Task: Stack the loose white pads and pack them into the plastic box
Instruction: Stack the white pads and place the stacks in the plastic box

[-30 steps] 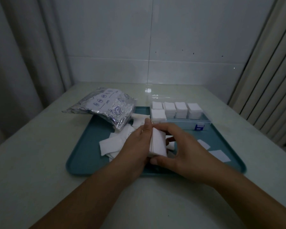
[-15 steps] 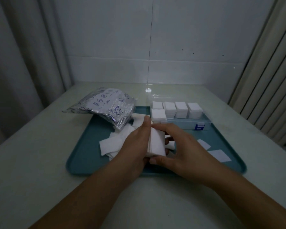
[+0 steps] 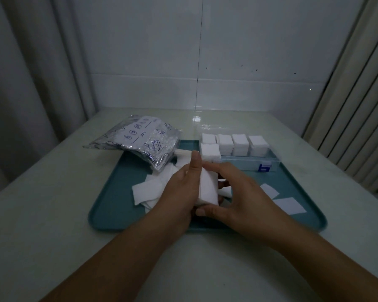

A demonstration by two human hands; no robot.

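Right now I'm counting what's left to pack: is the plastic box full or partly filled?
Partly filled. The plastic box holds five pad stacks; its front right is bare.

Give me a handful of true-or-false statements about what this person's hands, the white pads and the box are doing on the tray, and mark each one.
1. Both hands hold one stack of white pads between them. True: the left hand and the right hand grip it from either side.
2. The plastic box holds no pads. False: several stacks already sit along its back row.
3. The silver bag lies inside the box. False: it lies to the left of the box, partly on the teal tray.
4. Loose pads lie on the tray to the right of the hands. True.
5. The held stack is over the bare table. False: it is over the tray.
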